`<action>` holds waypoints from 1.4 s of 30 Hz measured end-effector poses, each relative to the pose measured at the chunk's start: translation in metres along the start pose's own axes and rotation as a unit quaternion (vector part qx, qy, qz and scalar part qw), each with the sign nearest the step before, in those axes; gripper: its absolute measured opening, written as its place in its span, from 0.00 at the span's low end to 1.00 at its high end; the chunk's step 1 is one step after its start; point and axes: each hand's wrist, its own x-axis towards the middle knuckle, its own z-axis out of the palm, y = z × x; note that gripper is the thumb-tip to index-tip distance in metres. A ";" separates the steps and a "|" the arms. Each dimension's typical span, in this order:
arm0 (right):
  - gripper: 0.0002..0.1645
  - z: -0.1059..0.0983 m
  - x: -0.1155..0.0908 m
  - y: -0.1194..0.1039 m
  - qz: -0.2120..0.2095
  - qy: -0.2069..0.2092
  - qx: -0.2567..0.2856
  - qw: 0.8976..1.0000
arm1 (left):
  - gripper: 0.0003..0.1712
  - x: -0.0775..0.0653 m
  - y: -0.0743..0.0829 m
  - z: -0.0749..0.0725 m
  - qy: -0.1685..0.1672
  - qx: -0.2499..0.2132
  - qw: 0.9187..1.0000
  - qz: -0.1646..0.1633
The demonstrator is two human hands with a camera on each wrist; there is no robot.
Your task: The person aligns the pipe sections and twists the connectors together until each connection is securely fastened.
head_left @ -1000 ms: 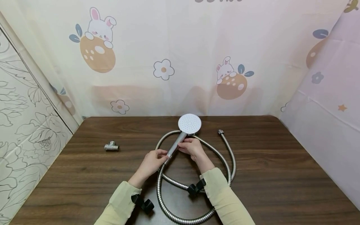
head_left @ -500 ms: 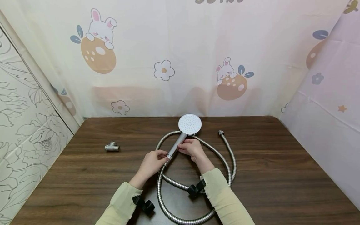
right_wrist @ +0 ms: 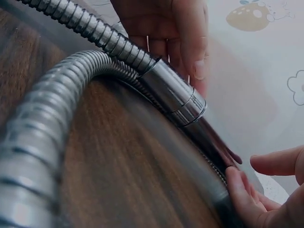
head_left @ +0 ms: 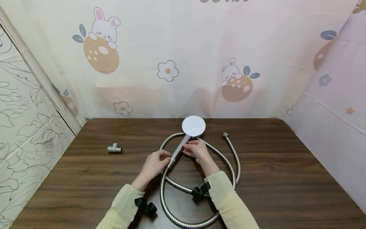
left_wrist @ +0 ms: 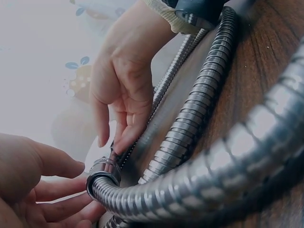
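A hand shower with a round white spray face (head_left: pixel 193 126) and a silver handle (head_left: pixel 180 147) lies face up on the table. The handle's lower end meets a smooth metal sleeve (right_wrist: pixel 168 88) on a ribbed metal hose (head_left: pixel 161 190). My left hand (head_left: pixel 153 164) is beside this joint, its fingers along the sleeve and the thumb just off it in the left wrist view. My right hand (head_left: pixel 198 152) rests its fingertips on the handle's right side, and the right wrist view shows its thumb apart. Fingers partly hide the handle's lower part.
A small metal tee fitting (head_left: pixel 114 148) lies to the left on the brown wooden table (head_left: pixel 271 165). The hose loops beneath my right forearm, and its other end carries a nut (head_left: pixel 225 134) at the right. A printed curtain (head_left: pixel 194 47) hangs behind the table.
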 end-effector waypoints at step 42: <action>0.17 -0.068 0.000 -0.061 -0.099 0.017 -0.186 0.977 | 0.15 0.020 -0.025 -0.080 0.094 0.047 0.993 -0.059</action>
